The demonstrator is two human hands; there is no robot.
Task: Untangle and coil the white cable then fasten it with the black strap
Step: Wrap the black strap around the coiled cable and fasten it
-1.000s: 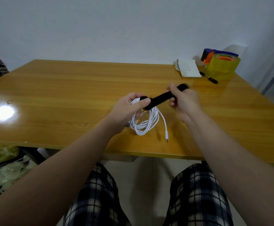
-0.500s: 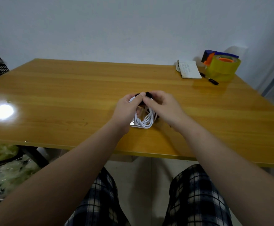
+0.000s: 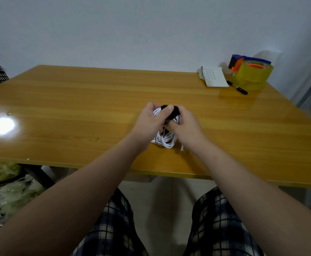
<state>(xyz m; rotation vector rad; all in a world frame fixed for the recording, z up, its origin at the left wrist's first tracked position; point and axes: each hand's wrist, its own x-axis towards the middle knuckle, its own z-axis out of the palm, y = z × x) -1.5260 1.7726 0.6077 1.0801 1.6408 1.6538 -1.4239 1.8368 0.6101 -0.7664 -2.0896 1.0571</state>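
Observation:
The white cable [image 3: 166, 140] is wound into a coil held upright over the wooden table [image 3: 77, 108], near its front edge. The black strap [image 3: 174, 112] wraps over the top of the coil. My left hand [image 3: 151, 122] grips the coil from the left, its thumb pressing on the strap. My right hand [image 3: 186, 124] holds the coil and strap from the right. One cable plug [image 3: 182, 150] hangs down below my right wrist. Most of the strap is hidden by my fingers.
At the far right corner lie a white notebook [image 3: 214, 76], a black marker [image 3: 237, 87] and yellow tape rolls [image 3: 252, 74] with an orange and blue dispenser. A lamp reflection [image 3: 2, 125] glares on the table's left. Bags sit on the floor at left.
A second ago my right hand held the black strap stretched out to the right. It has since brought the strap over the coil, and both hands now close around the coil's top.

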